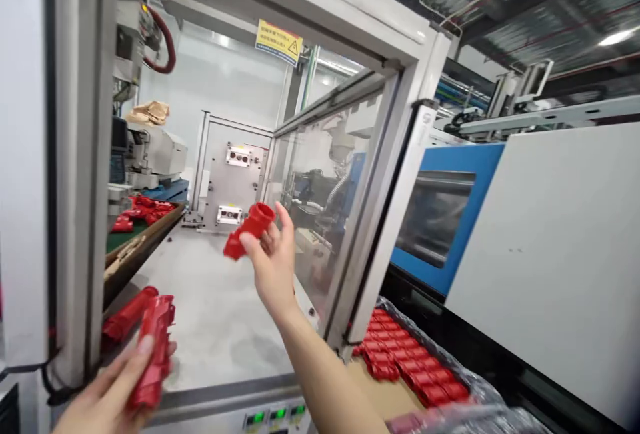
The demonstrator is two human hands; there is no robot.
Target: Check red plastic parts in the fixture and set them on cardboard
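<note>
My right hand point(274, 262) is raised in front of the machine's open window and grips a short red plastic tube part point(249, 229) by its lower end, its round mouth tilted up to the right. My left hand point(107, 395) sits low at the bottom left and holds a longer red plastic housing point(154, 347) upright between thumb and fingers. Another red part point(126, 316) lies just behind it on the grey machine floor point(220, 307).
A conveyor belt point(125, 237) at the left carries more red parts point(145, 209). A bag-lined cardboard box point(480, 387) at the lower right holds rows of red parts point(407, 361). Clear guard panel point(320, 187), white frame post point(395, 207), green-lit buttons point(277, 414).
</note>
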